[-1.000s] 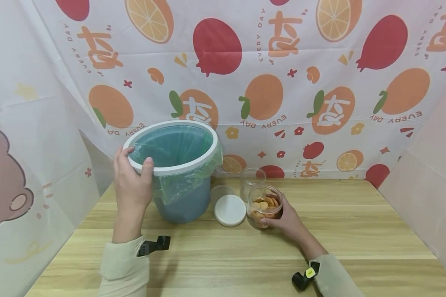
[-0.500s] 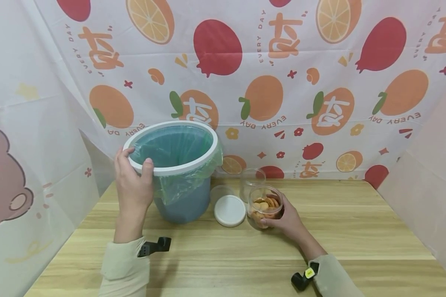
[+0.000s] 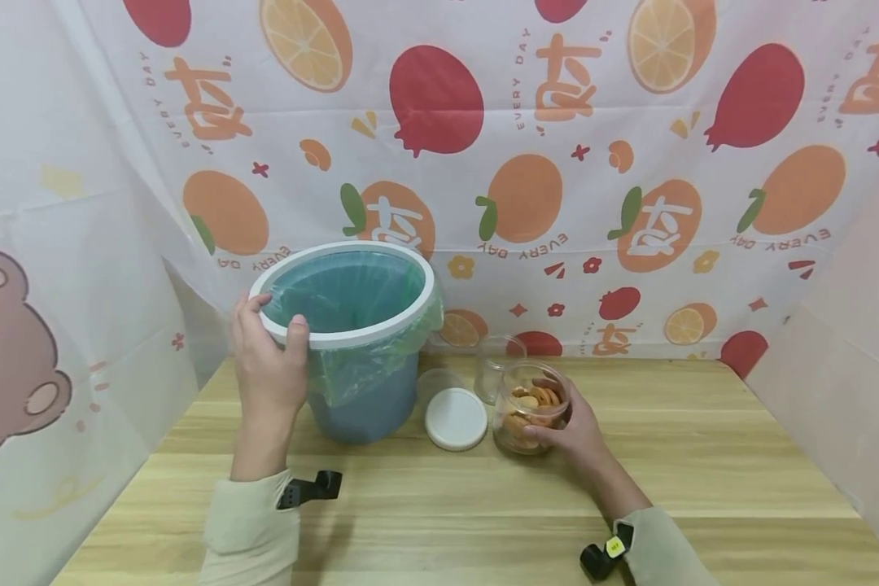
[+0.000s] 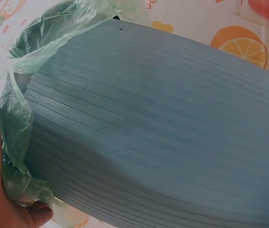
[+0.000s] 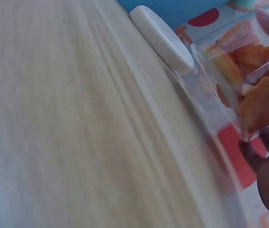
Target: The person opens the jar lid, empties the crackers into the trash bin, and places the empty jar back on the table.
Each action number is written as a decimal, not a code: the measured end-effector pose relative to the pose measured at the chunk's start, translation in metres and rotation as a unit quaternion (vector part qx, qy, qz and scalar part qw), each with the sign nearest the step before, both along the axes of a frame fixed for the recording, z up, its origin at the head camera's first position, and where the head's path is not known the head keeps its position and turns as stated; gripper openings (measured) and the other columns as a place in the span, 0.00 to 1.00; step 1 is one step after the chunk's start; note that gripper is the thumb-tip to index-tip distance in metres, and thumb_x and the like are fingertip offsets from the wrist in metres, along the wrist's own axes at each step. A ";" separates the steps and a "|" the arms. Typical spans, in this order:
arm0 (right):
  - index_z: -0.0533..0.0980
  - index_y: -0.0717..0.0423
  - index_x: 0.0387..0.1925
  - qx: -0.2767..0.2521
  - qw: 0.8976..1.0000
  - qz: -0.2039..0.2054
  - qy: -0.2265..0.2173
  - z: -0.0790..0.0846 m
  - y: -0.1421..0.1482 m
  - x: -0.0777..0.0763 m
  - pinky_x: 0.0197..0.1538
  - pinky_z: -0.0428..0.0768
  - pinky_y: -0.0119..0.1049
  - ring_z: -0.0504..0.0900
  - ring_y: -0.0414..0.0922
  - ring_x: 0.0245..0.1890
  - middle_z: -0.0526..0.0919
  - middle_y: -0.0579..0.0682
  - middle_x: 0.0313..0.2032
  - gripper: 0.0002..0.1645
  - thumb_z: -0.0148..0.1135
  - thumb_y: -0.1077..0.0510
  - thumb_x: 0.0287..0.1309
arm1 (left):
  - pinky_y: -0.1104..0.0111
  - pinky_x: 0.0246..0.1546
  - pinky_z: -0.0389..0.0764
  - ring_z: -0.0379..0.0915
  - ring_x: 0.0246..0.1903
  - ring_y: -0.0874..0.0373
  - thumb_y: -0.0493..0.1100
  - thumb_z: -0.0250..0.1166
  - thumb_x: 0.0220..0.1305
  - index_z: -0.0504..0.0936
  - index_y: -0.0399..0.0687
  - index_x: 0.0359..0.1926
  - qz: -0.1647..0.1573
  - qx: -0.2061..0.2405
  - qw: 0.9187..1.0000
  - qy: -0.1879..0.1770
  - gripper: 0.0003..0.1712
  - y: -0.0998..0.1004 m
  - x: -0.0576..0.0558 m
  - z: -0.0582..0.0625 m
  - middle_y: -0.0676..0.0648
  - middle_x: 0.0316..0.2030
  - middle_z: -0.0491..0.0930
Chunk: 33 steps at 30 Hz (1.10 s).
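A blue trash bin (image 3: 366, 403) with a white rim (image 3: 359, 334) stands on the table at the left, lined with a thin green plastic bag (image 3: 352, 374). My left hand (image 3: 269, 374) grips the bin's near-left rim. The bin's ribbed side (image 4: 148, 123) fills most of the left wrist view. My right hand (image 3: 582, 427) holds a clear open jar (image 3: 509, 423) round its right side. Small brown cookies (image 5: 263, 99) lie inside it. In the right wrist view the jar looks tilted, its base slightly off the table.
A white round lid (image 3: 456, 419) lies between bin and jar. Behind it stands a second clear jar (image 3: 489, 378), partly hidden. Another clear round piece (image 3: 436, 381) is by the bin. The wooden table (image 3: 439, 529) ends at a fruit-print cloth (image 3: 593, 187).
My right hand has raised the cookie jar slightly and shifted it a little right. The left hand keeps its grip on the bin. The head view has moved slightly.
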State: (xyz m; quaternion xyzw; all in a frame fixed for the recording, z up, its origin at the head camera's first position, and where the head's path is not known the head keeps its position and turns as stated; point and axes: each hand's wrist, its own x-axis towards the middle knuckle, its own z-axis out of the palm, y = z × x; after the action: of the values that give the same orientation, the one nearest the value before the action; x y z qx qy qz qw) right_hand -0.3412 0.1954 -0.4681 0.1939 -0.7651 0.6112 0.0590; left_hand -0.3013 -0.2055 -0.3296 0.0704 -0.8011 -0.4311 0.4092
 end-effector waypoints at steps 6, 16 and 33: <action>0.60 0.53 0.74 -0.002 1.000 0.011 0.024 0.022 -0.002 0.010 0.62 0.70 0.19 0.74 0.32 0.61 0.73 0.58 0.67 0.55 0.78 0.62 0.46 | 0.38 0.72 0.60 0.55 0.75 0.39 0.58 0.50 0.65 0.63 0.38 0.69 0.001 0.004 1.000 0.001 0.38 0.000 0.000 -0.001 0.39 0.77 0.55; 0.60 0.45 0.74 -0.004 0.998 0.029 0.047 0.090 -0.011 0.024 0.59 0.77 0.24 0.74 0.39 0.62 0.72 0.53 0.67 0.52 0.76 0.57 0.50 | 0.38 0.70 0.63 0.59 0.73 0.38 0.58 0.51 0.65 0.63 0.38 0.69 0.000 0.009 1.000 0.007 0.39 0.001 -0.002 -0.002 0.38 0.77 0.55; 0.59 0.43 0.75 0.098 0.993 0.026 0.053 0.195 -0.046 -0.009 0.64 0.79 0.49 0.76 0.51 0.63 0.71 0.52 0.68 0.57 0.79 0.53 0.46 | 0.38 0.70 0.63 0.59 0.72 0.38 0.58 0.51 0.66 0.62 0.38 0.69 -0.006 0.007 1.000 0.009 0.39 0.002 0.000 -0.002 0.39 0.77 0.53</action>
State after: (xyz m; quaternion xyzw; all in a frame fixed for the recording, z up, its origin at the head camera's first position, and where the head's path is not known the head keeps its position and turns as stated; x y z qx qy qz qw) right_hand -0.3505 0.1494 -0.2729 0.2507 -0.8119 0.5233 0.0640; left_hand -0.3017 -0.2037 -0.3318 0.0648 -0.7950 -0.4396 0.4130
